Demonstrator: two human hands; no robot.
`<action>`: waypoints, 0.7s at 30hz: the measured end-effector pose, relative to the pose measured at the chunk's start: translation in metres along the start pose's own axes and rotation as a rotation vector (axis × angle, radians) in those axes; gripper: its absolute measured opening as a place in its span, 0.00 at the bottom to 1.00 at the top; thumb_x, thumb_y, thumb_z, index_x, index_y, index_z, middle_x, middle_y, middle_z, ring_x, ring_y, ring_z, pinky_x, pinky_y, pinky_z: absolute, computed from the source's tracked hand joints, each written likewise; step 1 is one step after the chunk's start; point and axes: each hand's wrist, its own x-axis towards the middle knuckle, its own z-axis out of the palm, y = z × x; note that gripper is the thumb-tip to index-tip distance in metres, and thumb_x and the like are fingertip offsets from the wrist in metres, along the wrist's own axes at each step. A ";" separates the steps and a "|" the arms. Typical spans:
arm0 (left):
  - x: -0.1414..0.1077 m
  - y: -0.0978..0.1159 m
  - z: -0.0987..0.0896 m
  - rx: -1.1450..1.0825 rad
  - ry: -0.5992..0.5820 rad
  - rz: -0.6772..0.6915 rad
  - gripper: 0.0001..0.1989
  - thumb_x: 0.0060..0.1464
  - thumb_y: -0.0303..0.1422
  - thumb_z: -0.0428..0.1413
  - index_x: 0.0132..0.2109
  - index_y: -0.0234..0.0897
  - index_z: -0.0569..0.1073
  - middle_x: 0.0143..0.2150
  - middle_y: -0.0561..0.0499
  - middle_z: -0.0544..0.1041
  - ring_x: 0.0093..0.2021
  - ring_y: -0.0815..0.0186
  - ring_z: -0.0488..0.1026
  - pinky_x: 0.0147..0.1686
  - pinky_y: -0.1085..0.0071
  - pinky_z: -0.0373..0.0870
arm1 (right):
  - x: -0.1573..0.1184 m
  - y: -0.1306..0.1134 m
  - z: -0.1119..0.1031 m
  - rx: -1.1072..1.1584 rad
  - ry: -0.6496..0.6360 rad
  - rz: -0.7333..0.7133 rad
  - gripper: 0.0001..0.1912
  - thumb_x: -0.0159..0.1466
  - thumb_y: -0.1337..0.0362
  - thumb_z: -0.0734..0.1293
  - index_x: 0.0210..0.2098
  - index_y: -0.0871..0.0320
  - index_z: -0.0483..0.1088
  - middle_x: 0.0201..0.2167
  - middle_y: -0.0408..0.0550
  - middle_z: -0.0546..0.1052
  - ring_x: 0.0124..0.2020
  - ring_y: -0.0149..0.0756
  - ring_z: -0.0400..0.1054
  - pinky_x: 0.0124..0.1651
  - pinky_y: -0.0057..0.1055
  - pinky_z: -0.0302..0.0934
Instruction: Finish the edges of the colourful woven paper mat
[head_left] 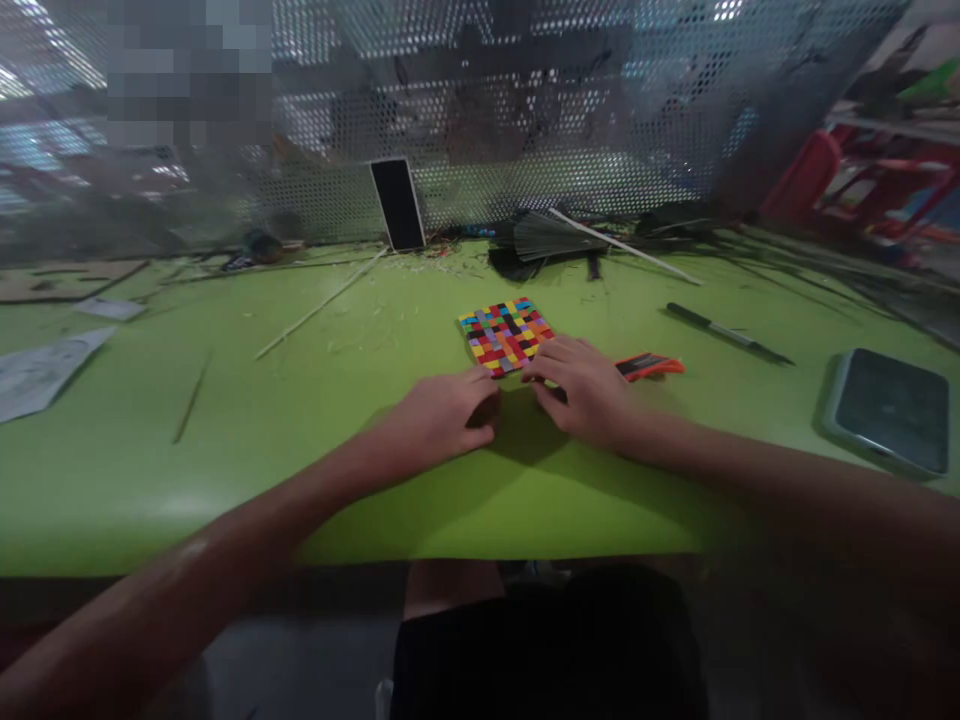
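Note:
A small square mat woven from multicoloured strips (499, 335) lies flat on the green tabletop in front of me. My left hand (450, 415) is at its near left corner, fingers curled together with the tips at the edge and the thumb lower down. Over the near right corner bend the fingers of my right hand (581, 390), its thumb tucked below them. The fingertips' undersides are hidden. Just beyond my right hand sits an orange-and-black tool (651, 366), partly covered by that hand.
A dark pen-like tool (727, 333) and a grey-lidded box (889, 410) lie to the right. At the back, a phone-like slab (398, 204) leans against the perforated metal panel (480, 120), near dark strips (551, 238). Paper sheets (49, 370) and a thin stick (319, 307) lie left.

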 end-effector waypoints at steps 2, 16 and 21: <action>-0.001 -0.001 0.002 -0.013 0.025 0.003 0.02 0.56 0.30 0.53 0.36 0.35 0.69 0.35 0.48 0.74 0.31 0.66 0.68 0.30 0.70 0.62 | 0.000 -0.001 0.000 0.001 0.002 0.000 0.09 0.65 0.71 0.61 0.38 0.61 0.74 0.37 0.53 0.76 0.41 0.41 0.65 0.46 0.38 0.58; -0.001 -0.025 0.017 -0.393 0.100 -0.013 0.05 0.55 0.26 0.54 0.38 0.34 0.74 0.31 0.53 0.72 0.29 0.70 0.66 0.31 0.74 0.62 | -0.002 0.001 0.006 0.092 0.031 0.019 0.08 0.63 0.72 0.63 0.36 0.60 0.74 0.35 0.51 0.77 0.39 0.40 0.66 0.43 0.36 0.57; 0.000 -0.030 0.018 -0.439 0.111 -0.005 0.05 0.56 0.27 0.55 0.37 0.34 0.75 0.31 0.52 0.73 0.29 0.70 0.67 0.32 0.74 0.62 | -0.002 0.002 0.007 0.123 0.013 0.030 0.08 0.64 0.72 0.63 0.36 0.60 0.74 0.36 0.51 0.77 0.39 0.39 0.67 0.44 0.36 0.58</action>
